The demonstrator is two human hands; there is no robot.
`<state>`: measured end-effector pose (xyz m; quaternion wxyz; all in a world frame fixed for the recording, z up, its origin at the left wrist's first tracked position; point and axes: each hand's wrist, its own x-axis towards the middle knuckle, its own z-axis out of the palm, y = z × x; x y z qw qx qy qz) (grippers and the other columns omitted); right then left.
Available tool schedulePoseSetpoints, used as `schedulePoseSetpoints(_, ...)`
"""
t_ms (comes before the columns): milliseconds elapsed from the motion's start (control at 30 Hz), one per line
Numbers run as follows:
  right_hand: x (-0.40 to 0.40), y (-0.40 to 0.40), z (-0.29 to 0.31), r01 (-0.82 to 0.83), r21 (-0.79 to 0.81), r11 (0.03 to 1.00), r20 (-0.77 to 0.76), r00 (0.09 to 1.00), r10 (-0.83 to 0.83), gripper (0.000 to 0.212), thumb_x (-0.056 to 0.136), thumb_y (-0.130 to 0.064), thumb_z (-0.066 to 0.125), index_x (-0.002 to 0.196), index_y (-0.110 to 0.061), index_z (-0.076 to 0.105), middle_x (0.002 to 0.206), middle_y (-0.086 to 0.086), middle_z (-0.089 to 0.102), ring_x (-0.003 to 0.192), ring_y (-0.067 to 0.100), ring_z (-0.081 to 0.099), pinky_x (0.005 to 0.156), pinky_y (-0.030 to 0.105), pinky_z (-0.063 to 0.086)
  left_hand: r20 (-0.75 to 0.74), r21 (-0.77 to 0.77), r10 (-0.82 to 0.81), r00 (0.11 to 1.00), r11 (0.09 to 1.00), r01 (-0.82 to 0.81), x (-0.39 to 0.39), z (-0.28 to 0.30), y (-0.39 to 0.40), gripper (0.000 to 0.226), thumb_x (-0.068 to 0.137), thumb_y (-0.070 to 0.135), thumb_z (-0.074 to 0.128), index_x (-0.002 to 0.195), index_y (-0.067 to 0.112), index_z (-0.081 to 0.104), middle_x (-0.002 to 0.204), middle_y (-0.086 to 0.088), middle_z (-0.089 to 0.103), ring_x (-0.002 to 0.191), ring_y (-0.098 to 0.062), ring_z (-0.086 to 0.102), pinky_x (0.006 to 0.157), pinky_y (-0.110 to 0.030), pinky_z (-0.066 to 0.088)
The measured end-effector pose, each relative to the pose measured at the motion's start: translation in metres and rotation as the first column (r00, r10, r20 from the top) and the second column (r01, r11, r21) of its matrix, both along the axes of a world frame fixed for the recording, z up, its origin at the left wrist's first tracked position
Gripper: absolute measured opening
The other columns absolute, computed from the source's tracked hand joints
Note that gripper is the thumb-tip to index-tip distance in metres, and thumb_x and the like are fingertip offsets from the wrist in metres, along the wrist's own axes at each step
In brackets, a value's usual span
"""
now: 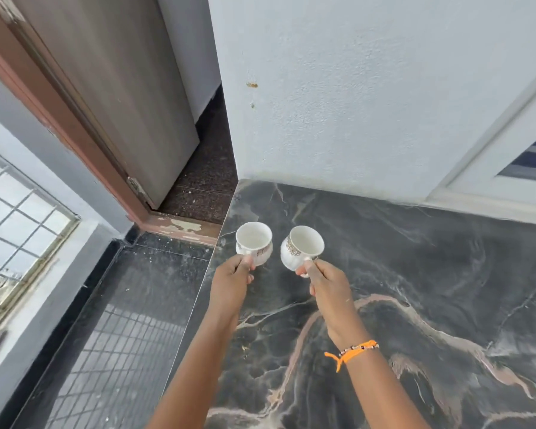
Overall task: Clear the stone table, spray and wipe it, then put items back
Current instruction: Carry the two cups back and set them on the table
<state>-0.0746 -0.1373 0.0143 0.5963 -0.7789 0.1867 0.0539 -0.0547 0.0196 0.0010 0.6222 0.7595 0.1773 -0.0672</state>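
Note:
The dark stone table (415,289) with pale veins fills the lower right. My left hand (231,281) grips the handle of a white patterned cup (253,241) over the table's left edge. My right hand (328,281) pinches the handle of a second white cup (302,247), which tilts a little to the left. Both cups look empty and sit close together near the table's far left corner. I cannot tell whether they touch the stone or hang just above it. An orange thread band (351,352) circles my right wrist.
A pale wall (353,88) stands right behind the table. A grey door (121,88) in a brown frame is open at the upper left, with a dark floor (121,320) below. Windows sit at the far left (16,230) and upper right (532,159).

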Motion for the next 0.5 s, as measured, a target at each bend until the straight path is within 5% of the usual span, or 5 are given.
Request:
schedulePoseSetpoints(167, 0.055, 0.006, -0.019, 0.059, -0.015, 0.998, 0.011, 0.998, -0.059, 0.03, 0.095, -0.022, 0.046, 0.074, -0.016, 0.066, 0.069, 0.0, 0.047, 0.068, 0.016, 0.044, 0.069, 0.033, 0.035, -0.004, -0.019, 0.005, 1.0, 1.0, -0.005, 0.05, -0.021, -0.006, 0.032, 0.094, 0.026, 0.044, 0.063, 0.018, 0.048, 0.054, 0.006, 0.037, 0.057, -0.011, 0.032, 0.058, -0.028, 0.025)
schedulePoseSetpoints(500, 0.114, 0.02, -0.055, 0.108, -0.087, 0.99, 0.054, 0.993, -0.104, 0.027, 0.093, -0.022, 0.045, 0.08, -0.021, 0.068, 0.078, -0.004, 0.051, 0.074, 0.017, 0.051, 0.078, 0.042, 0.043, 0.057, -0.055, 0.015, 0.998, 0.998, -0.012, 0.106, -0.045, -0.011, 0.029, 0.096, 0.021, 0.041, 0.073, 0.008, 0.05, 0.049, 0.01, 0.04, 0.045, -0.001, 0.036, 0.048, -0.014, 0.03)
